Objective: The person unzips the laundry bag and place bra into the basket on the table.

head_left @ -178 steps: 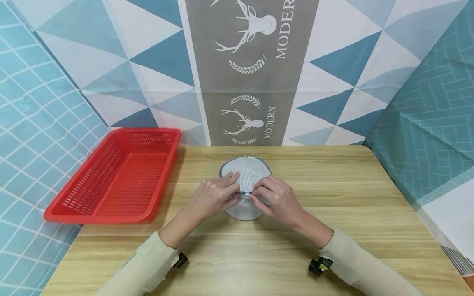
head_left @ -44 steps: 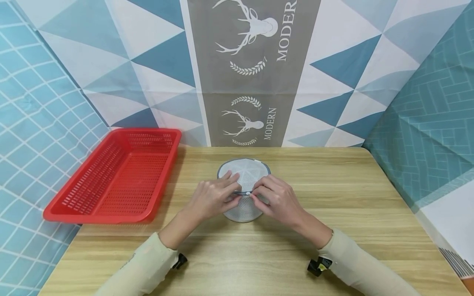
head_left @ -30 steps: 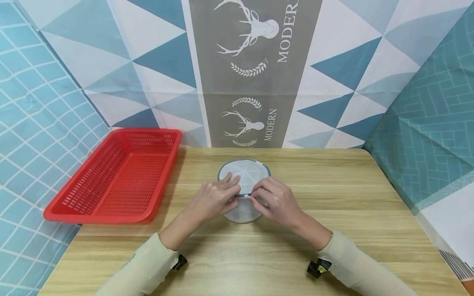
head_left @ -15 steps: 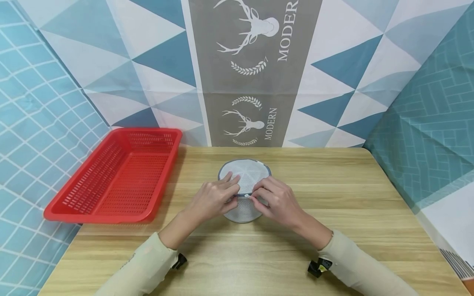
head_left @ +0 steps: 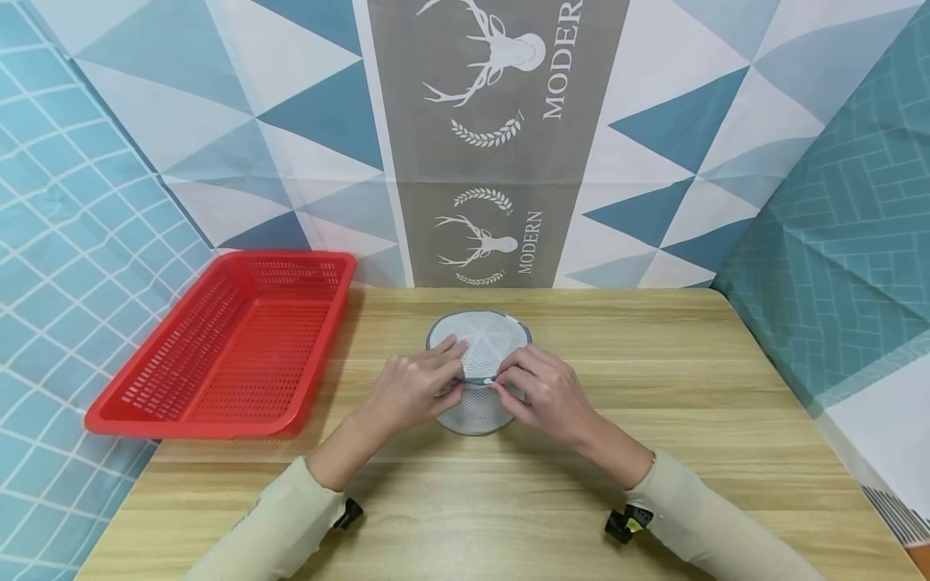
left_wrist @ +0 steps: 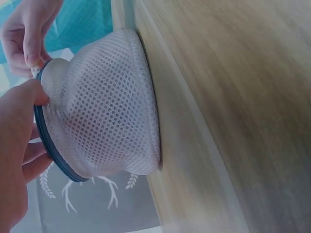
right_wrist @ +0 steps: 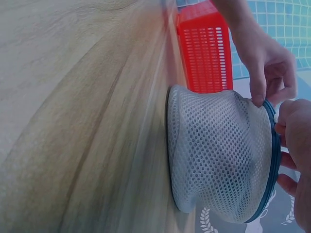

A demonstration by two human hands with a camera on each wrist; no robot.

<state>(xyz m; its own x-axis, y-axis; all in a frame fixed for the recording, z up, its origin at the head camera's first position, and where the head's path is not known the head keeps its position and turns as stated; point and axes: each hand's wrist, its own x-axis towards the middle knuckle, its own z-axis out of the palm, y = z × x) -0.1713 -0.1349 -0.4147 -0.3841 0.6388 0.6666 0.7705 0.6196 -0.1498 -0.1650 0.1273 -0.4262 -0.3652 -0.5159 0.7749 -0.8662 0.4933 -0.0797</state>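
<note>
A round white mesh laundry bag with a dark blue zipper edge stands upright on the table. My left hand pinches its zipped top edge at the front left; in the left wrist view the thumb presses the near side of the blue zipper. Just to the right, my right hand pinches at the small white zipper pull between thumb and forefinger. In the right wrist view the mesh wall bulges and creases below the zipper, and both hands meet close together at the rim.
A red perforated plastic basket stands at the left of the wooden table. Patterned cloth hangs behind the table's back edge, with blue tiled sheets at both sides.
My left hand has slid slightly left along the rim, widening the gap between the hands. The right hand and the zipper pull stay near the same spot; the basket has not moved.
</note>
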